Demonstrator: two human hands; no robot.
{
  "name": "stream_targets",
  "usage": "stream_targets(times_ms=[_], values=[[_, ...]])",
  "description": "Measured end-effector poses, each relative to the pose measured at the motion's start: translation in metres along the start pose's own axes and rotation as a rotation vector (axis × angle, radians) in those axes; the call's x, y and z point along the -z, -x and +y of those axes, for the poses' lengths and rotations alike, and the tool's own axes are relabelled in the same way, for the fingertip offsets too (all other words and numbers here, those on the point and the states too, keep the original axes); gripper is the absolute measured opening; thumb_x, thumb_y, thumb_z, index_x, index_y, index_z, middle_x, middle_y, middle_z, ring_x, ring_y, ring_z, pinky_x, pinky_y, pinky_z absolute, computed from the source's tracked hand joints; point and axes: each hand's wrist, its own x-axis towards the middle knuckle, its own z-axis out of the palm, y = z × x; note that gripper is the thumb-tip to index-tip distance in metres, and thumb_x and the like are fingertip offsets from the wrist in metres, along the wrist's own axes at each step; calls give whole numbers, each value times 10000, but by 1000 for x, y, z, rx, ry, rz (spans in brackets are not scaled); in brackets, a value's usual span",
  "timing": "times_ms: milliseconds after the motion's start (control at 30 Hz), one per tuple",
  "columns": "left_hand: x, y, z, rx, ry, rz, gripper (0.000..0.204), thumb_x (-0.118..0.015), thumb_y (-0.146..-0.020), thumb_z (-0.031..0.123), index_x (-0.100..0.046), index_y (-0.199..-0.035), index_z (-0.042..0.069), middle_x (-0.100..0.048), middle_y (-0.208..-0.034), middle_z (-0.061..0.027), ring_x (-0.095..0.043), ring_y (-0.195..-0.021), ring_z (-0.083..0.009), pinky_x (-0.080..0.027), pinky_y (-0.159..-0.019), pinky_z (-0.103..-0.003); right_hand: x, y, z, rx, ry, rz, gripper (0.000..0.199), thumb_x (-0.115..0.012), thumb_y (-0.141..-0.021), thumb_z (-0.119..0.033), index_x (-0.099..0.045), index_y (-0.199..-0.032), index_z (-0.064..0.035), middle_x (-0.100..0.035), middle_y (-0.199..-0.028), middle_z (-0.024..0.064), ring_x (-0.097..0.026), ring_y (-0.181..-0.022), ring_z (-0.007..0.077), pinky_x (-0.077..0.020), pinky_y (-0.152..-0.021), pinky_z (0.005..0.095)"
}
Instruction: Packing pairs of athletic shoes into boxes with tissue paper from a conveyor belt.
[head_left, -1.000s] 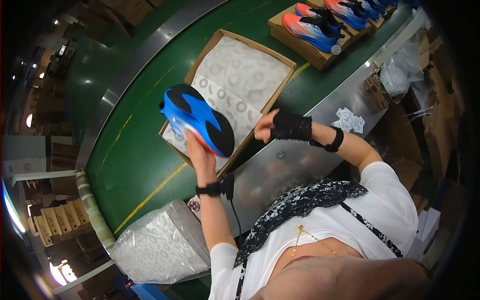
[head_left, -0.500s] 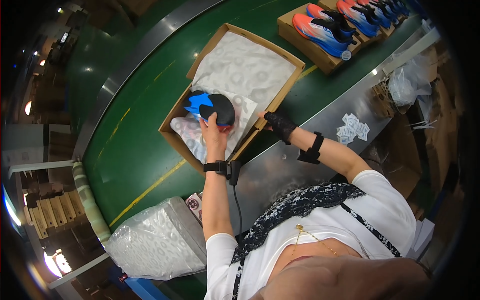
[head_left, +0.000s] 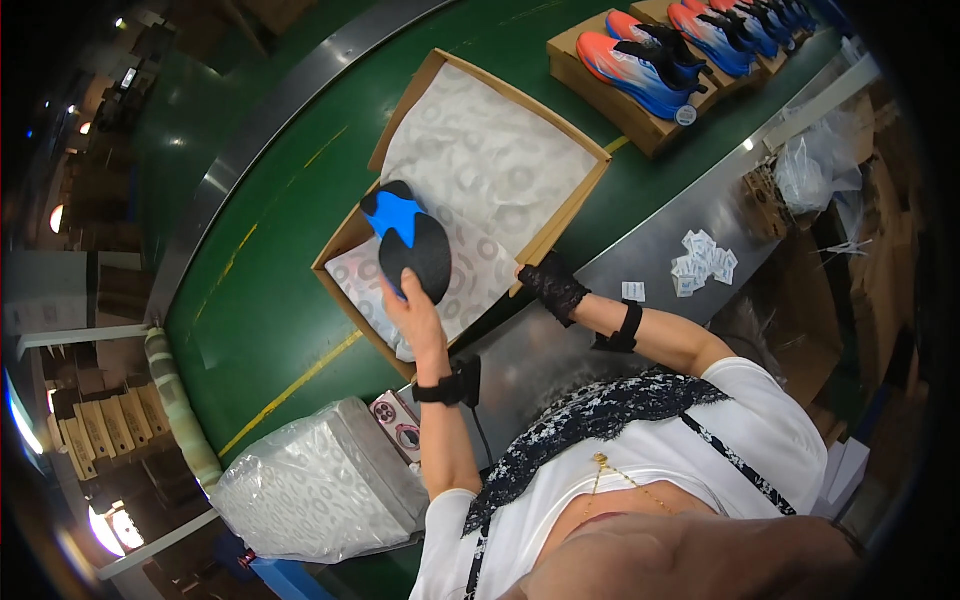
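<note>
An open cardboard shoe box [head_left: 420, 85] lined with white printed tissue paper [head_left: 490, 165] lies on the green conveyor belt [head_left: 260, 300]. My left hand [head_left: 415, 310] holds a shoe [head_left: 410, 240] by its heel, sole up, black with a blue patch, over the box's near left corner. My right hand [head_left: 548, 285], in a black lace glove, grips the box's near edge.
More open boxes with orange and blue shoes [head_left: 640, 65] follow on the belt at the upper right. Small white packets [head_left: 700, 265] lie on the grey metal bench [head_left: 650, 240]. A plastic-wrapped stack of tissue paper [head_left: 310, 480] sits at lower left beside a phone [head_left: 400, 425].
The shoe has swung from above the box's left side down into the box, its sole now facing up. My right hand moved from the box's side to its near edge.
</note>
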Motion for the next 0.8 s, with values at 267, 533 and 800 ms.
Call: stream_targets(times_ms=[267,533,800], values=[[-11,-5,-44,-476,-758,24,609,-530,-771,159,-237,-1262,-53,-269,-1267,-282,-244,-1185,-391,-203,-989,-413,-9,2,11,81,-103,90,218,-575,-703,-171,-563,-832,4,-559,-720,34,-511,-655,158,-423,-623,293],[-10,-28,-57,178,-61,-529,547,-548,-803,181,-312,-1238,-54,-292,-1294,-214,-485,-1031,-289,-422,-834,-342,11,-11,-16,24,486,-54,309,-559,-674,-133,-525,-945,12,-550,-877,186,-537,-821,302,-422,-709,342],[42,-5,-27,-22,17,115,465,-302,-904,348,-489,-1064,-47,-543,-1003,-135,-533,-855,-207,-418,-727,-303,33,-24,-2,893,1170,43,568,-480,-695,-66,-359,-1239,-173,-291,-1313,97,-322,-1164,274,-261,-850,532]])
